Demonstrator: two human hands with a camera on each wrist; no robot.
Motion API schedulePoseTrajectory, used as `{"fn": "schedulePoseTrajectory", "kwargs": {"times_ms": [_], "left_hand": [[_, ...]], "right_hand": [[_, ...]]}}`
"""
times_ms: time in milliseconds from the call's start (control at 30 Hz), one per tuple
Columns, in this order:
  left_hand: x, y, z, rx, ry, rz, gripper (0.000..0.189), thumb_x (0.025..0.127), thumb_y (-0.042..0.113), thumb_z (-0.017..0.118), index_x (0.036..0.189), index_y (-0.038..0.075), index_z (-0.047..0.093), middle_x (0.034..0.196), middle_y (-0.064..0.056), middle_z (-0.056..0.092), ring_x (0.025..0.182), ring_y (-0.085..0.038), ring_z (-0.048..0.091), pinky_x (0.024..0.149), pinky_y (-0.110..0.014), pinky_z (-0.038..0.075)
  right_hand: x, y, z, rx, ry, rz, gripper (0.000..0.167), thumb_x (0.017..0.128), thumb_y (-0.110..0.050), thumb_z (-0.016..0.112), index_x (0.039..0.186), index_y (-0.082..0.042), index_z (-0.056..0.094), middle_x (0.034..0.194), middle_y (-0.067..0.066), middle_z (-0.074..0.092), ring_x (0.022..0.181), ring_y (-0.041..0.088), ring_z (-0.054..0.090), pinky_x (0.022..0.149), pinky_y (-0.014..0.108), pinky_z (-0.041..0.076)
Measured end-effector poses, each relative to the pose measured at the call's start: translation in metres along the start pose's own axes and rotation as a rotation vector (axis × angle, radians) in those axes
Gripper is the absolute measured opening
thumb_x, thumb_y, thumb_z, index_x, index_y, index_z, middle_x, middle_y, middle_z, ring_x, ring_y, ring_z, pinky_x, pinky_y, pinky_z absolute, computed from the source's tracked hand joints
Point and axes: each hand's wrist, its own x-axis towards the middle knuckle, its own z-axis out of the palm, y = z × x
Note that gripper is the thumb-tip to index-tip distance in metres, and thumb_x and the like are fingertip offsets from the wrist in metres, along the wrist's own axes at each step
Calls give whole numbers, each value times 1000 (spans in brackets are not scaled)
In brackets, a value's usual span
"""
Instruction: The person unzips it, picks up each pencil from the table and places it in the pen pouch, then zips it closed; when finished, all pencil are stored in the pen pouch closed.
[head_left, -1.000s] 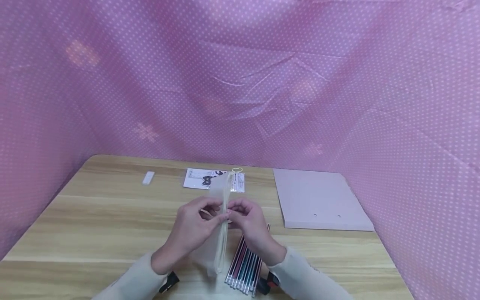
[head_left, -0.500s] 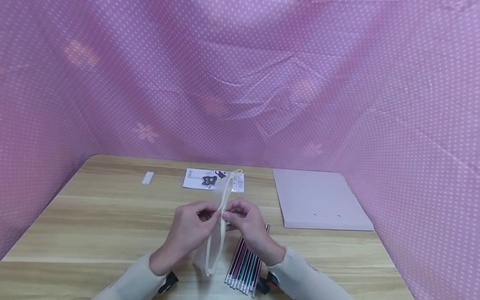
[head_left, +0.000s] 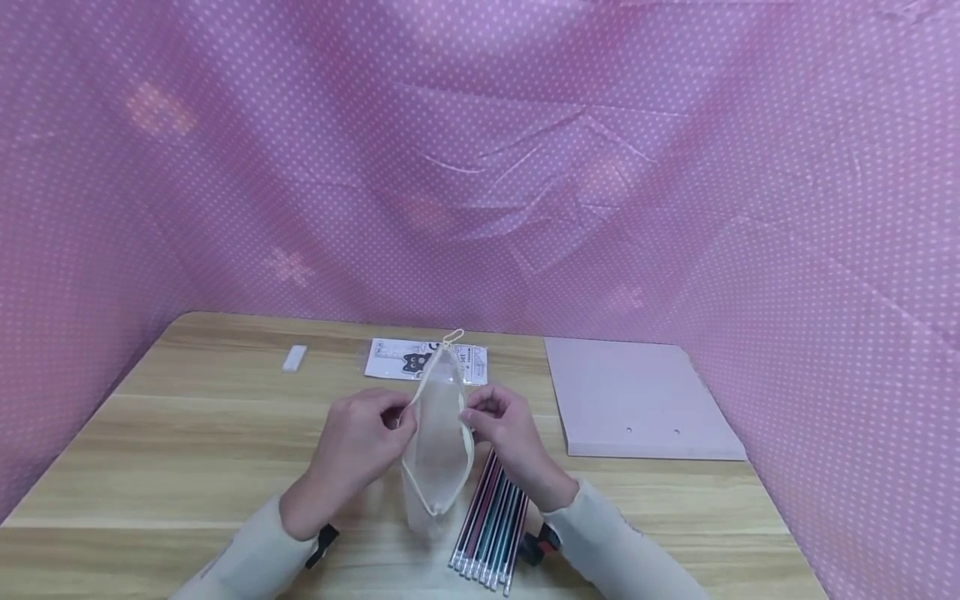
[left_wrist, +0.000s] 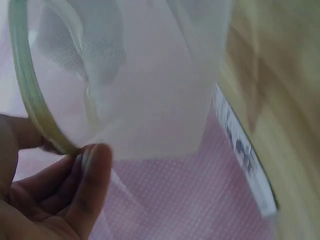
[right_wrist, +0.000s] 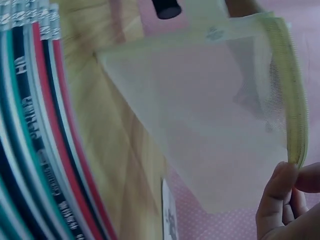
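Observation:
A translucent mesh zipper pouch (head_left: 438,446) with a pale yellow zipper edge stands between both hands, its mouth spread apart. My left hand (head_left: 365,437) pinches the left zipper edge between thumb and fingers; the left wrist view shows this left hand (left_wrist: 60,195) at the rim too. On the opposite edge, my right hand (head_left: 510,437) pinches the zipper band, and the right wrist view has the right hand (right_wrist: 287,200) at the band's lower end. A row of striped pencils (head_left: 489,525) lies on the table just below the right hand, partly hidden by it.
Behind the pouch lies a flat printed packet (head_left: 397,358) with a black cat picture. A small white block (head_left: 295,358) rests at the back left of the wooden table (head_left: 187,467). At the right is a pale folder (head_left: 645,400) with two holes. Pink dotted cloth (head_left: 480,167) surrounds the table.
The pouch's zipper edges were together one second ago and are now spread wide. My left hand has moved left with its edge, while the right hand shifted slightly right.

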Motion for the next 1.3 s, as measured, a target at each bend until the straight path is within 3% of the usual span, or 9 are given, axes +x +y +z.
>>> {"fn": "schedulePoseTrajectory", "kwargs": {"times_ms": [133,433,667,733,900,1133,1300], "left_hand": [[0,1,-1,96,-60,21,7,77,7,71,73,11,74,63,2,62,55,-4,48,52,-18,46],[2,1,-8,76,-140,-51,9,78,3,72,85,5,77,71,-4,70,58,-6,53,51,-16,48],[6,3,-18,71,-282,-88,18,76,-1,71,92,4,77,73,-2,68,60,-6,51,50,-16,44],[7,2,-22,78,-275,-95,18,76,-1,70,92,5,77,74,-2,69,61,-7,52,52,-17,45],[7,-2,-28,80,-166,-90,13,77,2,70,86,8,77,75,-2,72,63,-7,57,56,-18,49],[5,-2,-22,33,-88,-38,8,79,6,73,84,10,78,74,0,73,63,-4,58,56,-16,51],[4,-4,-16,23,-108,-35,6,78,8,75,83,9,79,75,0,74,63,-4,61,57,-15,52]], "right_hand": [[-1,5,-3,-67,25,28,9,89,0,67,96,-2,62,82,-2,64,68,10,59,61,21,53],[-5,22,-22,-170,68,78,15,90,-1,68,103,2,62,89,5,66,68,13,61,61,26,58],[5,34,-38,-279,96,99,11,92,0,66,103,0,64,90,7,66,69,14,62,62,28,60],[8,37,-42,-299,118,94,10,91,1,67,101,-1,65,87,6,66,66,15,62,60,29,61],[10,36,-49,-280,115,111,11,88,4,69,99,2,67,83,7,67,64,14,64,60,29,62],[5,28,-31,-225,-9,137,19,89,4,68,107,8,66,89,11,71,69,12,68,69,30,65],[7,30,-19,-99,-110,162,22,90,5,64,110,13,63,84,3,73,72,12,72,77,35,66]]}}
